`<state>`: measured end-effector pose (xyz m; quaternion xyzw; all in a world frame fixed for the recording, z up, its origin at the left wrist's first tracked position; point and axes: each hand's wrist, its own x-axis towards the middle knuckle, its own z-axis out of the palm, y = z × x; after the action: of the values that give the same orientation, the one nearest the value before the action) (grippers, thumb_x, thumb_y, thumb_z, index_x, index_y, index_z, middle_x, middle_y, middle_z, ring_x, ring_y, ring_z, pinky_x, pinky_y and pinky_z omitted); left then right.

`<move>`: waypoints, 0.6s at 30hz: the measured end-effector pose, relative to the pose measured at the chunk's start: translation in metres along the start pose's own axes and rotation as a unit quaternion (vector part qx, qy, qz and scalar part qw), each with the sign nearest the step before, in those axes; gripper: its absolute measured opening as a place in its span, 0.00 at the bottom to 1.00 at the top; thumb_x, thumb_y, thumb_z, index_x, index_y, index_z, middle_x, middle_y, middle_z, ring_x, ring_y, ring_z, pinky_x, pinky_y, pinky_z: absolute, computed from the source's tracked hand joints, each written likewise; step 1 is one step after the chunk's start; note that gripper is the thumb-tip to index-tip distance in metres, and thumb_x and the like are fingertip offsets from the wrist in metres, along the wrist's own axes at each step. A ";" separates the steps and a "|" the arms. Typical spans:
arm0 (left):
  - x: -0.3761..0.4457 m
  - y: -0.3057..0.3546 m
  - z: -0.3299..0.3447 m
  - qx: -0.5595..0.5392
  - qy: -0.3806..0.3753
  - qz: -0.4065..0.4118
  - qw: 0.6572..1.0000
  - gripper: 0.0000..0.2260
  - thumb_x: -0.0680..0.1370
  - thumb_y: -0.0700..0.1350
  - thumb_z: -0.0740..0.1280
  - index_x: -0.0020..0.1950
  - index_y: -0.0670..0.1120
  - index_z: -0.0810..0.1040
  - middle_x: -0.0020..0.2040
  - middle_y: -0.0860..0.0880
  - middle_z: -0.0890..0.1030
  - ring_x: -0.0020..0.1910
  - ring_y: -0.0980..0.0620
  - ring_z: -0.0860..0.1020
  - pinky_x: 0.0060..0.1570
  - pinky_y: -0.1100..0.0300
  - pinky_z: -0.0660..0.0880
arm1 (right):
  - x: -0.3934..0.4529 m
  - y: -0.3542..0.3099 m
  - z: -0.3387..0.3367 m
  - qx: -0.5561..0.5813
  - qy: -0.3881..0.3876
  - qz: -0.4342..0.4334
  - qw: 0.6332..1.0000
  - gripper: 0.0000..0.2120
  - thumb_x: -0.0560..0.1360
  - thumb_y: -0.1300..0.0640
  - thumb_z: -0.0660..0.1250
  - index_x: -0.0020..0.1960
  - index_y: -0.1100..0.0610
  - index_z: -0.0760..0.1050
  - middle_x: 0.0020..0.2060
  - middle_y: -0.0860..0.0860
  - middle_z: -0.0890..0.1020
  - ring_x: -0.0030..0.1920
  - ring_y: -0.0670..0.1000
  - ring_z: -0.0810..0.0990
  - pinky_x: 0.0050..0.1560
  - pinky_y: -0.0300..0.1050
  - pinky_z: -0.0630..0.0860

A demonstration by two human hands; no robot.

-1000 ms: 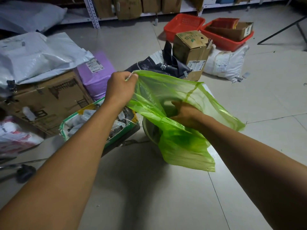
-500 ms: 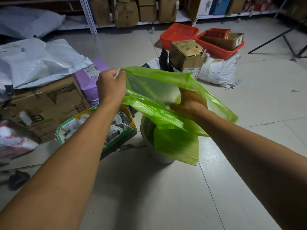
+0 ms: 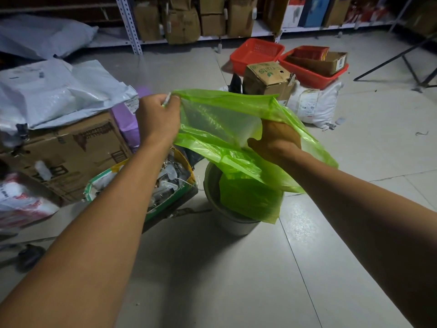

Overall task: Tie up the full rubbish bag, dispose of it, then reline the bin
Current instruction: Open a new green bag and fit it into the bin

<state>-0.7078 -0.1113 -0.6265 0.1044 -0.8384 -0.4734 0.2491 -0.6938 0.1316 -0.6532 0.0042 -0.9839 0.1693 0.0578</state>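
Note:
A translucent green bin bag [image 3: 220,119] hangs open above a small grey round bin [image 3: 227,221] on the floor. My left hand [image 3: 158,119] pinches the bag's rim at its upper left corner. My right hand [image 3: 274,138] is pushed inside the mouth of the bag, partly covered by the green film, and holds the rim's right side up. The lower end of the bag droops into the bin and over its front right rim.
A green-edged sack of rubbish [image 3: 146,185] stands left of the bin, beside a cardboard box [image 3: 63,155] topped with grey mail bags [image 3: 54,91]. Beyond lie a small carton [image 3: 267,76], red baskets [image 3: 257,53], a white sack [image 3: 314,102] and shelving [image 3: 189,20].
Both hands have spread the bag's mouth wider and lifted it. The bag's lower end now hangs into the bin instead of in front of it.

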 end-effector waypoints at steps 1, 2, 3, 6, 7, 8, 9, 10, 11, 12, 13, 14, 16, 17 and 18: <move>0.000 -0.001 0.001 -0.007 -0.009 -0.005 1.000 0.18 0.73 0.50 0.65 0.27 0.46 0.66 0.20 0.53 0.61 0.22 0.56 0.59 0.25 0.56 0.56 | -0.001 -0.001 0.000 -0.003 -0.002 0.000 1.000 0.34 0.72 0.46 0.71 0.74 0.52 0.62 0.68 0.56 0.73 0.65 0.61 0.73 0.59 0.51 0.73; -0.002 -0.002 0.002 -0.009 -0.023 -0.012 1.000 0.18 0.73 0.51 0.65 0.27 0.46 0.67 0.20 0.54 0.62 0.21 0.57 0.59 0.26 0.57 0.57 | -0.003 -0.001 0.001 -0.010 -0.005 -0.003 1.000 0.35 0.71 0.45 0.70 0.74 0.51 0.63 0.67 0.56 0.75 0.64 0.62 0.74 0.58 0.52 0.74; -0.004 -0.005 0.004 -0.003 -0.038 -0.019 0.999 0.18 0.74 0.52 0.65 0.27 0.46 0.68 0.20 0.55 0.63 0.21 0.57 0.60 0.27 0.57 0.57 | -0.005 0.000 0.003 -0.014 -0.009 -0.012 1.000 0.35 0.70 0.44 0.70 0.74 0.49 0.63 0.65 0.57 0.76 0.62 0.62 0.75 0.57 0.52 0.75; -0.012 -0.011 0.006 0.032 -0.068 -0.021 0.997 0.18 0.74 0.53 0.66 0.29 0.45 0.70 0.19 0.55 0.62 0.20 0.57 0.60 0.26 0.57 0.57 | -0.017 0.003 0.013 0.004 -0.026 -0.048 0.998 0.35 0.70 0.44 0.70 0.74 0.49 0.63 0.64 0.57 0.78 0.61 0.62 0.76 0.56 0.51 0.74; -0.014 -0.012 0.006 0.041 -0.070 -0.017 0.997 0.17 0.74 0.53 0.66 0.30 0.44 0.72 0.19 0.55 0.62 0.20 0.57 0.60 0.25 0.57 0.58 | -0.019 0.004 0.016 0.004 -0.033 -0.052 0.998 0.36 0.70 0.44 0.70 0.75 0.49 0.61 0.64 0.58 0.77 0.61 0.62 0.76 0.56 0.50 0.74; -0.015 -0.013 0.006 0.048 -0.071 -0.012 0.996 0.17 0.74 0.53 0.66 0.31 0.44 0.73 0.20 0.55 0.63 0.20 0.57 0.61 0.24 0.57 0.59 | -0.020 0.005 0.018 -0.002 -0.041 -0.052 0.998 0.37 0.70 0.45 0.70 0.76 0.48 0.59 0.64 0.58 0.77 0.60 0.62 0.77 0.55 0.50 0.74; -0.016 -0.013 0.006 0.056 -0.073 -0.006 0.996 0.16 0.75 0.53 0.66 0.32 0.44 0.74 0.20 0.55 0.65 0.21 0.58 0.62 0.24 0.58 0.59 | -0.020 0.006 0.019 -0.009 -0.048 -0.051 0.998 0.38 0.70 0.45 0.70 0.76 0.48 0.58 0.63 0.59 0.78 0.59 0.62 0.77 0.55 0.49 0.74; -0.018 -0.013 0.007 0.067 -0.074 0.000 0.995 0.17 0.75 0.53 0.66 0.32 0.44 0.76 0.22 0.55 0.67 0.22 0.58 0.64 0.25 0.59 0.60 | -0.021 0.006 0.019 -0.012 -0.053 -0.051 0.997 0.39 0.70 0.45 0.70 0.76 0.47 0.56 0.62 0.59 0.79 0.58 0.62 0.78 0.54 0.49 0.74; -0.019 -0.013 0.007 0.075 -0.077 0.006 0.994 0.17 0.76 0.53 0.66 0.32 0.44 0.76 0.22 0.54 0.68 0.23 0.56 0.65 0.26 0.59 0.61 | -0.021 0.005 0.020 -0.013 -0.058 -0.054 0.997 0.40 0.70 0.45 0.70 0.77 0.47 0.56 0.62 0.59 0.79 0.58 0.62 0.78 0.55 0.50 0.75; -0.020 -0.013 0.008 0.079 -0.078 0.010 0.994 0.17 0.77 0.52 0.66 0.31 0.44 0.74 0.23 0.54 0.67 0.23 0.54 0.65 0.26 0.59 0.60 | -0.022 0.005 0.019 -0.012 -0.065 -0.061 0.996 0.40 0.71 0.45 0.70 0.77 0.46 0.55 0.62 0.58 0.79 0.60 0.62 0.77 0.57 0.51 0.75; -0.021 -0.013 0.008 0.081 -0.077 0.010 0.994 0.18 0.77 0.52 0.65 0.31 0.44 0.73 0.23 0.53 0.67 0.24 0.53 0.65 0.27 0.58 0.60 | -0.022 0.005 0.019 -0.006 -0.079 -0.066 0.995 0.40 0.71 0.45 0.71 0.77 0.47 0.54 0.64 0.58 0.78 0.62 0.62 0.76 0.60 0.53 0.75; -0.021 -0.013 0.009 0.082 -0.071 0.004 0.994 0.18 0.77 0.50 0.65 0.30 0.45 0.71 0.24 0.52 0.66 0.24 0.52 0.64 0.27 0.57 0.59 | -0.024 0.005 0.020 0.007 -0.103 -0.070 0.992 0.40 0.72 0.45 0.71 0.78 0.47 0.55 0.67 0.57 0.76 0.65 0.61 0.74 0.63 0.52 0.73; -0.021 -0.015 0.011 0.087 -0.055 -0.018 0.995 0.19 0.78 0.48 0.64 0.28 0.45 0.68 0.24 0.52 0.66 0.25 0.52 0.64 0.27 0.57 0.59 | -0.029 0.004 0.022 0.028 -0.154 -0.079 0.985 0.35 0.74 0.46 0.71 0.77 0.50 0.60 0.71 0.54 0.72 0.70 0.58 0.70 0.68 0.49 0.67; -0.021 -0.016 0.012 0.092 -0.053 -0.026 0.994 0.20 0.78 0.48 0.64 0.27 0.46 0.67 0.24 0.52 0.66 0.25 0.52 0.64 0.28 0.58 0.60 | -0.031 0.006 0.025 0.028 -0.161 -0.087 0.983 0.32 0.74 0.45 0.70 0.75 0.49 0.64 0.70 0.53 0.73 0.69 0.57 0.70 0.69 0.48 0.67; -0.022 -0.017 0.014 0.100 -0.055 -0.032 0.993 0.20 0.78 0.47 0.64 0.27 0.46 0.67 0.24 0.52 0.66 0.24 0.53 0.64 0.27 0.58 0.60 | -0.033 0.008 0.025 0.034 -0.162 -0.091 0.982 0.28 0.75 0.45 0.69 0.73 0.48 0.67 0.67 0.52 0.76 0.65 0.56 0.74 0.65 0.48 0.71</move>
<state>-0.6969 -0.1011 -0.6541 0.1291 -0.8904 -0.3996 0.1756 -0.6643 0.1302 -0.6831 0.1233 -0.9693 0.1937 -0.0875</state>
